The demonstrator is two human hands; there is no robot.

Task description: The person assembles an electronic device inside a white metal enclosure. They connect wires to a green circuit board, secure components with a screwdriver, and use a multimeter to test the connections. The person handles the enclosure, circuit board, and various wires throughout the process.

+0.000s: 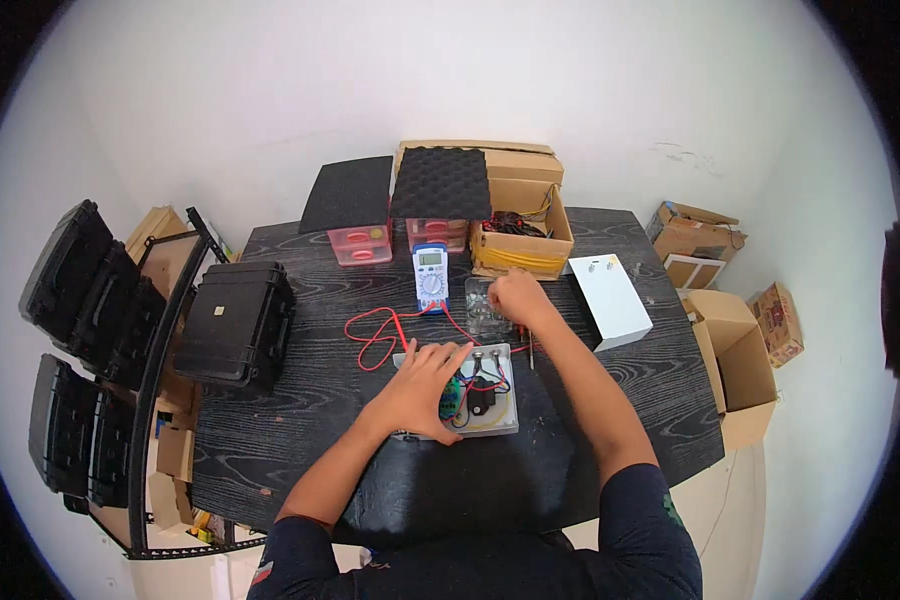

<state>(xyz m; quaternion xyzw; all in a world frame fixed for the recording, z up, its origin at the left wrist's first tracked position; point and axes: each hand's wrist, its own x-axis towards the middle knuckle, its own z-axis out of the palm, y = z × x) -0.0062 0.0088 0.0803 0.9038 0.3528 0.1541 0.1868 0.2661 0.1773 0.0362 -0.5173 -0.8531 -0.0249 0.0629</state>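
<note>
Left hand [428, 388], spread wide, holds the case [500, 420]; right hand [518, 298] curls over the tray [472, 312], hold unclear. An uneven push there could tip the tray.

Dial markings [432, 285] on the multimeter [429, 259] were too small to read. Red print [773, 314] on the brown carton [785, 341] and the black case's [232, 342] pale label [219, 311] were likewise illegible.

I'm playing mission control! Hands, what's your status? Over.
Left hand spread across open grey box. Right hand over clear tray, grip unclear. Red test lead close beside left hand.
</note>
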